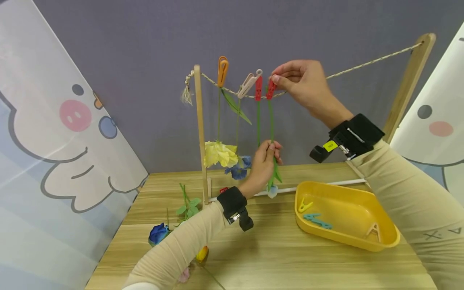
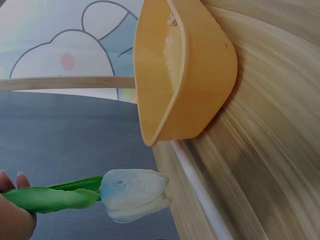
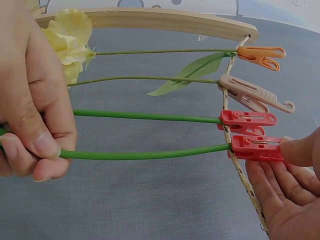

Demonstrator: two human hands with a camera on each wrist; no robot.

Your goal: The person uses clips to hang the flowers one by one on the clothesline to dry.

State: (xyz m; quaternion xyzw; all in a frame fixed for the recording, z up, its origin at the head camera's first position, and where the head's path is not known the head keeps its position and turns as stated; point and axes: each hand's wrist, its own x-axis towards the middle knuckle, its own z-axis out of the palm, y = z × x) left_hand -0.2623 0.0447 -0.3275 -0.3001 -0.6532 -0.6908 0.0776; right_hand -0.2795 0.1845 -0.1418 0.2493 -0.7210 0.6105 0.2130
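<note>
From the head view, the right hand point(image 1: 304, 82) pinches a red clip point(image 1: 271, 89) on the rope point(image 1: 373, 61), and the left hand point(image 1: 262, 161) holds the green stem of a white-and-blue tulip point(image 1: 272, 192), which hangs bloom down. Left of it along the rope sit a second red clip point(image 1: 258, 89), a beige clip point(image 1: 248, 85) and an orange clip point(image 1: 222, 74); a yellow flower point(image 1: 220, 154) hangs from the orange one. The right wrist strap bears a yellow label point(image 1: 330, 146) with dark lettering too small to read, and a red tag point(image 1: 223, 189) by the left strap is equally illegible. On the right sleeve point(image 1: 413, 193) are printed marks, one like an X. At right on the bench point(image 1: 268, 249) a yellow tray point(image 1: 344, 205) holds yellow, teal and beige clips; a blue rose point(image 1: 158, 233) lies at near left.

The left wrist view shows the tulip's bloom and leaves beside the left fingertips, with the tray and a white rod point(image 2: 200, 195) beyond.

The right wrist view shows the right thumb and fingers on opposite sides of the red clip, just beside its twin, while the left thumb and fingers pinch the stem.
</note>
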